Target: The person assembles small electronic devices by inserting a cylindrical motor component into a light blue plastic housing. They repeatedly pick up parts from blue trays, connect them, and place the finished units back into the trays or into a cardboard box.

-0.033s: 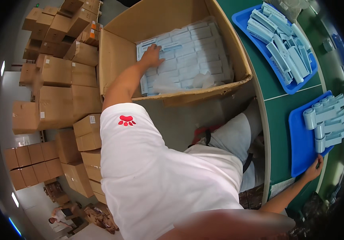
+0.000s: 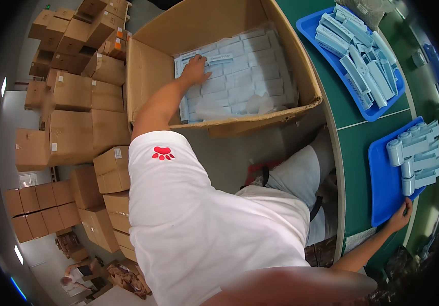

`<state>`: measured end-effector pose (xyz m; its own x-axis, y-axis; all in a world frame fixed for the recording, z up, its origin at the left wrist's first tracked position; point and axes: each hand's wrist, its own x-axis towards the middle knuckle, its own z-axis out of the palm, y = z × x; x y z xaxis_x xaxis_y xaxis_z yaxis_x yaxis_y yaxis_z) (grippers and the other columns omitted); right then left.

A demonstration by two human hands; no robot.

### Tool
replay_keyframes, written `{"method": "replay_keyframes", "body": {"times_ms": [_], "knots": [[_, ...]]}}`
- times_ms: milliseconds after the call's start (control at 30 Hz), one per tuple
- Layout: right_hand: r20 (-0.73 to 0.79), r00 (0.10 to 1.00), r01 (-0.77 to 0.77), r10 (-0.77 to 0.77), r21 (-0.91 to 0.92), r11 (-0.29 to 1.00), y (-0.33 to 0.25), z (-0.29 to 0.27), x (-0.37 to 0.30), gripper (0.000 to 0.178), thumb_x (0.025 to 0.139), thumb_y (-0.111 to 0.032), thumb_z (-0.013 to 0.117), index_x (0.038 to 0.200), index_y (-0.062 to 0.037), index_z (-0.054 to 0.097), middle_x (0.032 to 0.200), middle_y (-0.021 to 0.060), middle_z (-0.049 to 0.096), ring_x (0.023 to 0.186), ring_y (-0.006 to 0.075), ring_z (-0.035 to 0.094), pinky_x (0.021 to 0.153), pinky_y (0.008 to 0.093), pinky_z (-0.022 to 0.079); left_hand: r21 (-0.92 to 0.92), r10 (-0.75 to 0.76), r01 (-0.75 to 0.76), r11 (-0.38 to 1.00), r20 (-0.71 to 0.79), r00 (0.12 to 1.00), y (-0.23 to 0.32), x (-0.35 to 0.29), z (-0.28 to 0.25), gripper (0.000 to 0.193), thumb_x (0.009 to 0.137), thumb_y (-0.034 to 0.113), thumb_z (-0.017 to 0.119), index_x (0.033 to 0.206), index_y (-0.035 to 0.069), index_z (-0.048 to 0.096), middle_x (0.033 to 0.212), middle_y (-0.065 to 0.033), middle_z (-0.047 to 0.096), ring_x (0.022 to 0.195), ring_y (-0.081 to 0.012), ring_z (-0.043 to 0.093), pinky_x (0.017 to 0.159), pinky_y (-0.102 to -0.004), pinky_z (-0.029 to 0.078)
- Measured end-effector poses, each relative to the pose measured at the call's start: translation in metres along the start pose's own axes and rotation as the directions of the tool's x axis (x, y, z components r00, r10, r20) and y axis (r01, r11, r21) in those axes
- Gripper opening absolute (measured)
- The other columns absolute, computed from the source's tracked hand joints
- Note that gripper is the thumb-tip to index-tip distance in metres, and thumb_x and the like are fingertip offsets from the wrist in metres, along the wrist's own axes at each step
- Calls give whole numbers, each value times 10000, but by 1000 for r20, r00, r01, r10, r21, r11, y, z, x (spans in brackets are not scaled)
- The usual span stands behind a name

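Hands apart, left hand (image 2: pixel 195 70) on pale boxes (image 2: pixel 221 59) in carton (image 2: pixel 150 76), right hand (image 2: pixel 399 217) at blue tray (image 2: pixel 384 204) edge, can't tell either grip.

Before us sits a carton (image 2: pixel 217 23), rows of boxes (image 2: pixel 252 66) in it and our left hand (image 2: pixel 195 70) on them; stacked cartons (image 2: pixel 71 127) stand to our left. Along our right runs a table (image 2: pixel 359 140), bearing a farther tray (image 2: pixel 366 111) of pieces (image 2: pixel 375 79) and a nearer tray (image 2: pixel 384 191) of parts (image 2: pixel 424 158), our right hand (image 2: pixel 399 218) at its near end

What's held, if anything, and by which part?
Cannot be told: left hand over pale-blue boxes, right hand at the nearer blue tray; neither hold shows clearly.
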<state>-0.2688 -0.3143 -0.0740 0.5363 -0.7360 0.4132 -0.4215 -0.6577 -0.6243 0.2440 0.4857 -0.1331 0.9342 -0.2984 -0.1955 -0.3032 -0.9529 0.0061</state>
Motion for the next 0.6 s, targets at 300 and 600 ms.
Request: {"method": "replay_keyframes", "body": {"times_ms": [300, 600], "knots": [[-13, 1000, -1, 1, 21, 1000, -9, 3, -6, 199, 1000, -64, 583, 1150, 2, 696, 1151, 86, 706, 1067, 212, 642, 982, 340, 474, 257, -151, 88, 962, 236, 960, -20, 20, -21, 1463, 455, 320, 992, 1613, 153, 112, 1630, -276, 180, 1480, -471, 261, 1155, -629, 306], [-65, 996, 70, -66, 57, 996, -33, 8, -8, 132, 931, -6, 609, 1023, -50, 693, 1063, 45, 683, 1032, 165, 629, 898, 287, 489, 18, 52, -57, 998, 207, 977, -73, 43, -2, 1534, 377, 371, 1007, 1595, 57, 128, 1581, -255, 332, 1463, -418, 323, 1214, -486, 302]]}}
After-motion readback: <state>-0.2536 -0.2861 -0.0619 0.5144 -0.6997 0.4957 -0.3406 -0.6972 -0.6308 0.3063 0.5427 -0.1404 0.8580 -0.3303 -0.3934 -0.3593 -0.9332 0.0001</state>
